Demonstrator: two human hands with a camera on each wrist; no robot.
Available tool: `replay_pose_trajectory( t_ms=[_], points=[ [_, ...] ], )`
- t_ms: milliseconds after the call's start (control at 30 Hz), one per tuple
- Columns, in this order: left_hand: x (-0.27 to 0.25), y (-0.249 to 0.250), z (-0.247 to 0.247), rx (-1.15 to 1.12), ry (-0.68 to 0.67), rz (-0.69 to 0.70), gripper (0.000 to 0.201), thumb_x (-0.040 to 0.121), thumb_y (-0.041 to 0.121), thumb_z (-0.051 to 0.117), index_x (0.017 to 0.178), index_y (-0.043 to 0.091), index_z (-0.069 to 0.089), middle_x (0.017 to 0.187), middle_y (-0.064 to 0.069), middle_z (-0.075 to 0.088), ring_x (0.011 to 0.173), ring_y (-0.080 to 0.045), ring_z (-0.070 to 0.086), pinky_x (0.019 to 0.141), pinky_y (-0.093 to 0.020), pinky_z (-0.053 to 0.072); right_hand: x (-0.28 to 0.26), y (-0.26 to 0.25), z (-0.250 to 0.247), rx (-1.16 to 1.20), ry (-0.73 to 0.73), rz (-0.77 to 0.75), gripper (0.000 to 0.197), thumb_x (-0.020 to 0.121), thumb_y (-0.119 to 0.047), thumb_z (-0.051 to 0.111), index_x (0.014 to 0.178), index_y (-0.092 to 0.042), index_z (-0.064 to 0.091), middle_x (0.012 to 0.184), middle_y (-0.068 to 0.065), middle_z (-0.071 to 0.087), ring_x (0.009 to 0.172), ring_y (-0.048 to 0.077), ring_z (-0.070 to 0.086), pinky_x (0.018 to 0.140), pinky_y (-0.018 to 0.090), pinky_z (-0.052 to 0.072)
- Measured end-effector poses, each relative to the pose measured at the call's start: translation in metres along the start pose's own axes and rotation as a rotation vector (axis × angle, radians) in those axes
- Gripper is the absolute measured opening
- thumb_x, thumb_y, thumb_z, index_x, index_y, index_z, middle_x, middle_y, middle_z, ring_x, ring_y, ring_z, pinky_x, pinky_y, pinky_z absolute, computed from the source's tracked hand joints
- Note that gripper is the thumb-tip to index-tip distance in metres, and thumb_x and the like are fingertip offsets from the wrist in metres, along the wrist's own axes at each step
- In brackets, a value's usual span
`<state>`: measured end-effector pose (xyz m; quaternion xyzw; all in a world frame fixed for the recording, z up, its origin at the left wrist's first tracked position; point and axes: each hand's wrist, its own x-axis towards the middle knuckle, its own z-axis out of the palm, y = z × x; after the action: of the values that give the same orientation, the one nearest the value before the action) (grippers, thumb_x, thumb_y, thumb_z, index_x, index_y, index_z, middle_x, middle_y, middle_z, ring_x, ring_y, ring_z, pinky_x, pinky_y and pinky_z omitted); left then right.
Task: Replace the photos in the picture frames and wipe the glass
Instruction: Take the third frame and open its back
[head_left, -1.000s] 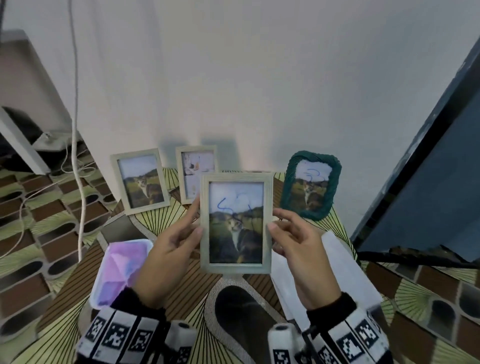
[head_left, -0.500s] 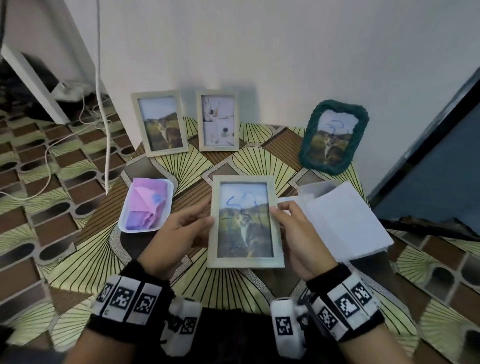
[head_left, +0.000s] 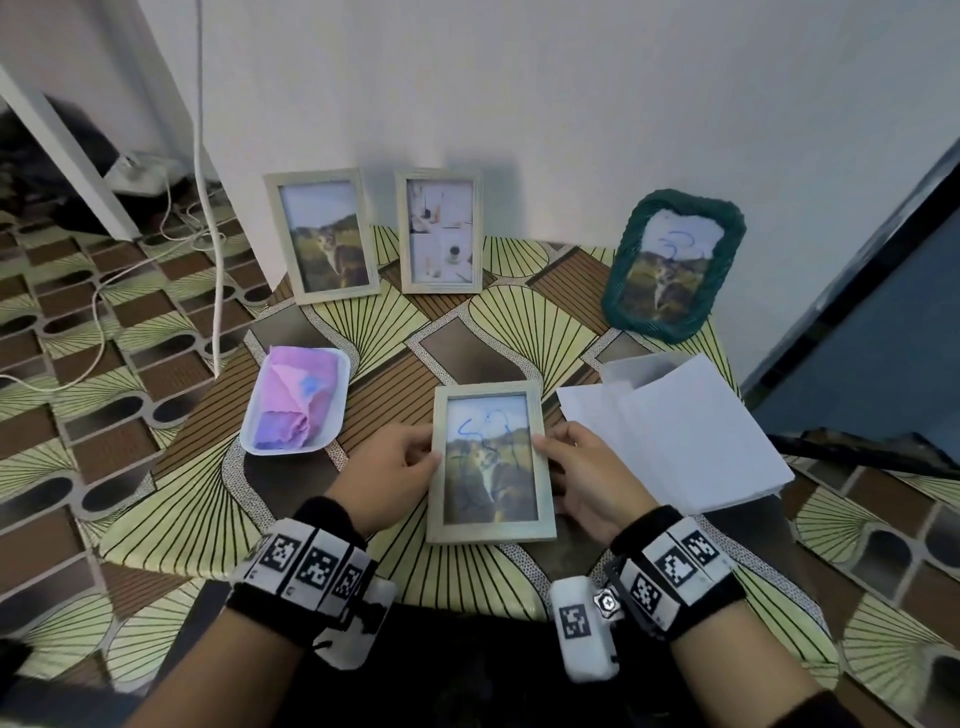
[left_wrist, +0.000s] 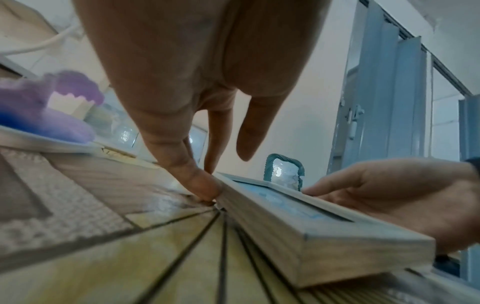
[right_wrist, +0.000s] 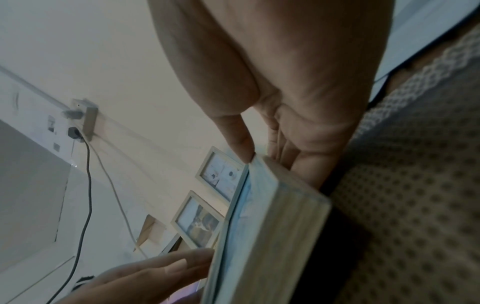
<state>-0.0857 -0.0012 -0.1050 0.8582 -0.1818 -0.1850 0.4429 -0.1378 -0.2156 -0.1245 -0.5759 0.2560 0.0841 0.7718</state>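
A pale wooden picture frame (head_left: 488, 462) with a cat photo and a blue scribble on its glass lies face up, low over the patterned table (head_left: 519, 322). In the left wrist view the frame's (left_wrist: 298, 222) left edge rests on the table and its right side is raised. My left hand (head_left: 423, 457) touches that left edge with straight fingertips (left_wrist: 205, 187), the thumb hovering just above. My right hand (head_left: 550, 447) pinches the right edge, thumb on the front and fingers (right_wrist: 293, 164) behind the frame (right_wrist: 265, 236).
Two pale frames (head_left: 324, 234) (head_left: 440, 231) and a green woven frame (head_left: 672, 265) lean on the wall at the back. A white tray (head_left: 332, 364) with a pink-purple cloth (head_left: 291, 410) sits left of the hands. White paper sheets (head_left: 675, 431) lie right. Cables hang at the left.
Both hands brought the frame down from upright in front of the wall to the table, where its left edge now rests. The view has tilted downward.
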Motion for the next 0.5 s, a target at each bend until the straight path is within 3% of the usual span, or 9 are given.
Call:
replay_pose_trajectory(
  t_ms=[67, 167, 233, 300, 400, 500],
  points=[
    [0.001, -0.001, -0.001, 0.049, 0.008, -0.006, 0.027, 0.098, 0.017, 0.054, 0.11, 0.036, 0.07, 0.108, 0.001, 0.063, 0.101, -0.009, 0.06, 0.094, -0.034, 0.049, 0.0, -0.001, -0.003, 0.029, -0.009, 0.015, 0.015, 0.099, -0.015, 0.055, 0.087, -0.014, 0.046, 0.09, 0.012, 0.064, 0.063, 0.02, 0.067, 0.053, 0.036, 0.055],
    [0.002, -0.004, 0.0, 0.043, 0.013, 0.025, 0.025, 0.097, 0.019, 0.056, 0.11, 0.032, 0.073, 0.103, -0.008, 0.066, 0.104, -0.019, 0.056, 0.096, -0.045, 0.046, -0.001, -0.001, -0.008, 0.056, -0.003, 0.009, 0.011, 0.099, -0.015, 0.055, 0.089, -0.013, 0.049, 0.085, 0.011, 0.068, 0.065, 0.022, 0.067, 0.056, 0.037, 0.055],
    [0.002, -0.003, 0.002, 0.02, 0.055, 0.045, 0.022, 0.096, 0.016, 0.058, 0.102, 0.029, 0.075, 0.099, -0.008, 0.068, 0.1, -0.021, 0.059, 0.094, -0.047, 0.047, -0.002, -0.002, -0.011, 0.068, 0.002, -0.014, 0.008, 0.098, -0.015, 0.054, 0.091, -0.013, 0.052, 0.084, 0.011, 0.069, 0.065, 0.023, 0.066, 0.06, 0.038, 0.054],
    [0.002, -0.001, 0.004, -0.028, 0.07, 0.073, 0.027, 0.096, 0.016, 0.058, 0.093, 0.038, 0.074, 0.095, 0.0, 0.072, 0.098, -0.018, 0.062, 0.094, -0.042, 0.049, -0.004, -0.003, -0.013, 0.077, 0.012, -0.047, 0.006, 0.098, -0.016, 0.055, 0.092, -0.014, 0.054, 0.081, 0.009, 0.069, 0.063, 0.02, 0.065, 0.055, 0.035, 0.053],
    [0.005, 0.002, 0.007, -0.22, -0.066, 0.103, 0.028, 0.1, 0.02, 0.052, 0.11, 0.036, 0.073, 0.11, 0.014, 0.073, 0.109, -0.005, 0.065, 0.091, -0.02, 0.05, -0.01, -0.008, -0.016, 0.079, 0.018, -0.102, 0.006, 0.097, -0.02, 0.057, 0.096, -0.014, 0.056, 0.083, 0.01, 0.072, 0.065, 0.019, 0.068, 0.051, 0.03, 0.052],
    [0.01, 0.003, 0.011, -0.429, -0.125, 0.024, 0.028, 0.097, 0.041, 0.051, 0.108, 0.034, 0.075, 0.112, 0.011, 0.073, 0.11, -0.004, 0.065, 0.091, -0.02, 0.049, -0.016, -0.017, -0.016, 0.062, -0.002, -0.179, 0.011, 0.097, -0.025, 0.057, 0.101, -0.014, 0.056, 0.091, 0.014, 0.074, 0.072, 0.022, 0.07, 0.056, 0.033, 0.054]
  ],
)
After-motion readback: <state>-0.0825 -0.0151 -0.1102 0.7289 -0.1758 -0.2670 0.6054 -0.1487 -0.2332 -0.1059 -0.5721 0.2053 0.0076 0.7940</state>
